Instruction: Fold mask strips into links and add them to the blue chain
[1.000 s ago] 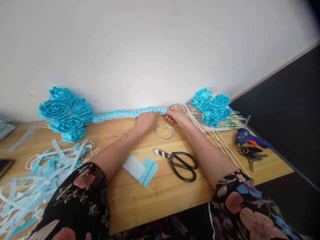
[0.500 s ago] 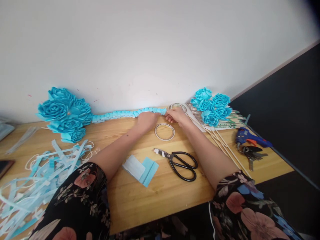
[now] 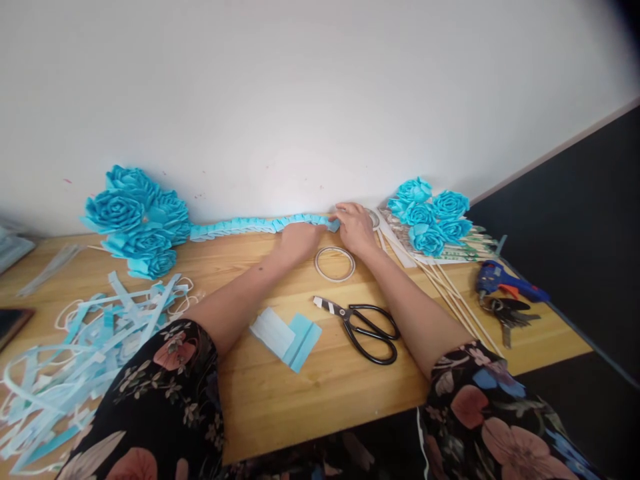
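Observation:
A long pleated light-blue strip [image 3: 235, 228], apparently cut mask fabric, lies along the back of the table against the wall. My left hand [image 3: 301, 241] is closed at the strip's right part, its fingertips mostly hidden behind the knuckles. At the strip's right end, my right hand [image 3: 356, 228] has bent fingers closed on the fabric from the other side. In front of the hands lies a roll of tape [image 3: 335, 248]. Nearer to me are black-handled scissors [image 3: 370, 327] with their blades together, beside two flat blue fabric pieces [image 3: 305, 341].
Blue fabric roses stand in a left cluster [image 3: 145, 223] and a right cluster [image 3: 430, 213]. Fabric scraps and ear loops [image 3: 100, 360] spread at the left. Thin sticks [image 3: 453, 293], a blue glue gun [image 3: 510, 280] and keys [image 3: 510, 317] lie at the right.
My right hand has lifted and turned, its fingers now over the strip's end. The left hand stays on the strip. The view has shifted slightly.

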The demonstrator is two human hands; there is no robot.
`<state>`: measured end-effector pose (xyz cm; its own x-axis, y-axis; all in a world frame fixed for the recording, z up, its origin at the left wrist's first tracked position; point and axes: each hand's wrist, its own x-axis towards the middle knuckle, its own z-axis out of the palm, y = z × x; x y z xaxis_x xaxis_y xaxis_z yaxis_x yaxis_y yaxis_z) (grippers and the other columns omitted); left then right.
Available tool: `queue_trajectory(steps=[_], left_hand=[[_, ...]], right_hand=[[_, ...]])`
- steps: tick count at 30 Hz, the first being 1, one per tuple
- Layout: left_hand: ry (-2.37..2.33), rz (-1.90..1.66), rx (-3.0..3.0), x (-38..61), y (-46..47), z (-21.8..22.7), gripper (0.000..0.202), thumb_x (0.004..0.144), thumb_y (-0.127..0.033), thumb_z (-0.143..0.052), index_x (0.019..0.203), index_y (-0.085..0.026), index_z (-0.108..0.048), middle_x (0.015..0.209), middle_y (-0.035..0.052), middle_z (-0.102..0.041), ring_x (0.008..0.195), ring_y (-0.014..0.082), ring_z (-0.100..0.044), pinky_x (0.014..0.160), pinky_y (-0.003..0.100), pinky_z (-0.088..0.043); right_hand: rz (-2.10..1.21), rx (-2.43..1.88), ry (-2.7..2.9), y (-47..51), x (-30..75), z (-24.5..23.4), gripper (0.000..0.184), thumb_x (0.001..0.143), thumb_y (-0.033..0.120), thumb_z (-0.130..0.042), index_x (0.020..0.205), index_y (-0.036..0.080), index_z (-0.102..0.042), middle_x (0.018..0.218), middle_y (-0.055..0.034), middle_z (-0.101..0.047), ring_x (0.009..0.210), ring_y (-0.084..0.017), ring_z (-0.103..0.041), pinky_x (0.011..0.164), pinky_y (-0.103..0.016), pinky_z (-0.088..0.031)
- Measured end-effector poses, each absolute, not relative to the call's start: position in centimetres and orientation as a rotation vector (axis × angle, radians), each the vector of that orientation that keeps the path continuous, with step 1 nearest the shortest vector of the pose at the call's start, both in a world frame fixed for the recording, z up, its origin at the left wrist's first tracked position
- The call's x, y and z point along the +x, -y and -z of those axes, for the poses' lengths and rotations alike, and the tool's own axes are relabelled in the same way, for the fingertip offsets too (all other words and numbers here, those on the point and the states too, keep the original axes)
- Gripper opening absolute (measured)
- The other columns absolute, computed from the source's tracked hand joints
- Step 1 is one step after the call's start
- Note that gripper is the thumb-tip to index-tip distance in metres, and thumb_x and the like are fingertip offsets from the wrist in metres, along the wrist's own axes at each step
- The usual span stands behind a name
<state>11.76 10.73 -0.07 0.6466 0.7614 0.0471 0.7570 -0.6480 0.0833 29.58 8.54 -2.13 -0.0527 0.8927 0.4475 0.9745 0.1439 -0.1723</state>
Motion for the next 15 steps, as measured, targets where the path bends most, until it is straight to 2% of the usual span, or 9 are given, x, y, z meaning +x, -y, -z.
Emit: queue_trajectory(steps=[8,15], left_hand=[[-1.285,-0.125,2.809,11.78,-10.99,0.36,0.045,0.097,-0.022,-0.035,0.133,-0.03,-0.061,0.104,0.0117,-0.075,0.095,0.0276,-0.071,0.08,0.036,-0.05],[-1.267,-0.174,2.818,11.71,-10.81,0.12,0.041,0.097,-0.023,-0.036,0.124,-0.027,-0.067,0.1,0.0111,-0.075,0.094,0.0269,-0.071,0.077,0.034,-0.05]], right_hand=[[0.209,-1.824,1.983,-8.71,29.8,2.64,0.041,0.082,0.002,-0.046,0.102,0.02,-0.076,0.126,-0.0101,-0.067,0.118,-0.027,-0.054,0.104,-0.041,-0.036],[0.211,-1.85,1.966,-8.64,29.65,2.57,0.041,0.08,0.002,-0.047,0.102,0.02,-0.077,0.122,-0.0098,-0.069,0.114,-0.027,-0.057,0.101,-0.042,-0.038]])
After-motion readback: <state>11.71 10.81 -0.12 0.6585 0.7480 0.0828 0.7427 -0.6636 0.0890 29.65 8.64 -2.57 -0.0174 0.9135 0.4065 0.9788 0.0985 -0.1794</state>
